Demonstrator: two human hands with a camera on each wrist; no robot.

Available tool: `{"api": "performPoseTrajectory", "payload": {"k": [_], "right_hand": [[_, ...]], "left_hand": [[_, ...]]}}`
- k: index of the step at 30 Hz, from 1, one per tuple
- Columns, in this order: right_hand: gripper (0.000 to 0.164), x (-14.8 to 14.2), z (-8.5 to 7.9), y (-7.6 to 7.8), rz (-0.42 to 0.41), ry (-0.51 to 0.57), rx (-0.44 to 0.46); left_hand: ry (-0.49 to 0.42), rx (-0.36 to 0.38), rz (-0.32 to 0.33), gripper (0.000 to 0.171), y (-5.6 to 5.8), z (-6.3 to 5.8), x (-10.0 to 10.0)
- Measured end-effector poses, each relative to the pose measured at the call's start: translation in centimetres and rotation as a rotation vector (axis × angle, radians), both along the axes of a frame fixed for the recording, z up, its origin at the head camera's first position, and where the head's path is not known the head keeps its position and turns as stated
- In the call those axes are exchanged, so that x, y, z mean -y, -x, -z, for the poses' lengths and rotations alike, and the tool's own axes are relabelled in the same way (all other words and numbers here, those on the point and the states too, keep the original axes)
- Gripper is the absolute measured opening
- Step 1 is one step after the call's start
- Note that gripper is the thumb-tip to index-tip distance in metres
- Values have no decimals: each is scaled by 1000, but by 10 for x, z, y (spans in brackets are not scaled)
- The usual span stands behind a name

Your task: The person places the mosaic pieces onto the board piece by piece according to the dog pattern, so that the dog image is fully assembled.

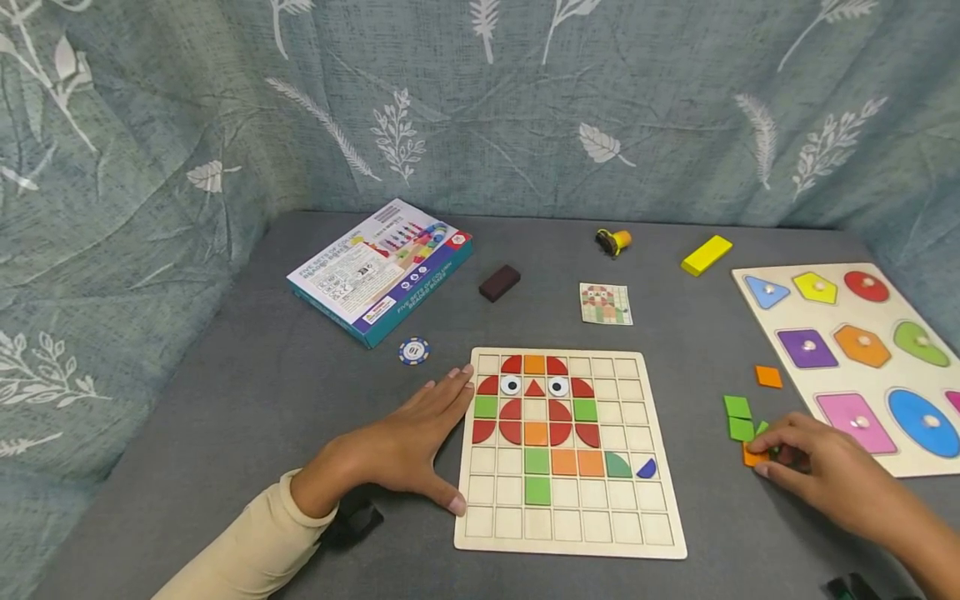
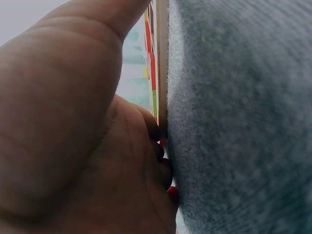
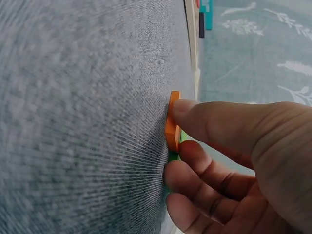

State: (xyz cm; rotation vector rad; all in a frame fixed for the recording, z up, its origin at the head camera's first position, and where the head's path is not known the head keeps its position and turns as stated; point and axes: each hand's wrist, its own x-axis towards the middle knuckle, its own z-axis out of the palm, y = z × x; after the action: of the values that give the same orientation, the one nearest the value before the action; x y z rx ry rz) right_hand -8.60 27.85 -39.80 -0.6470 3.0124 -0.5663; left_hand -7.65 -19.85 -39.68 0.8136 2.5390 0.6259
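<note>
A wooden grid board lies in the middle of the table, with red, orange, green and blue tiles and two eye pieces forming a figure. My left hand rests at the board's left edge, fingers straight and thumb spread. In the left wrist view the palm and fingers lie along the board's edge. To the right of the board, my right hand pinches an orange square tile between thumb and fingers, low over the cloth. Green square tiles lie beside it, some partly hidden by the fingers.
A shape puzzle board lies at the right, near another orange tile. Behind the grid are a picture card, a dark block, a yellow block, a small yellow-black object, a box and a poker chip.
</note>
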Motion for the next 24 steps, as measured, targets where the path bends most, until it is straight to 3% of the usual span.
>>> {"api": "performPoseTrajectory", "payload": {"k": [14,18,24], "right_hand": [[25,6,-4,3,31,-55,72],[22,8,-7,4,23,-33,70],[17,18,-16,3,11,46,160]], "left_hand": [[-4,-3,-4,134,0,-1,1],[-4,-2,-4,134,0,-1,0],[-5,1,1,133,0,-1,1]]}}
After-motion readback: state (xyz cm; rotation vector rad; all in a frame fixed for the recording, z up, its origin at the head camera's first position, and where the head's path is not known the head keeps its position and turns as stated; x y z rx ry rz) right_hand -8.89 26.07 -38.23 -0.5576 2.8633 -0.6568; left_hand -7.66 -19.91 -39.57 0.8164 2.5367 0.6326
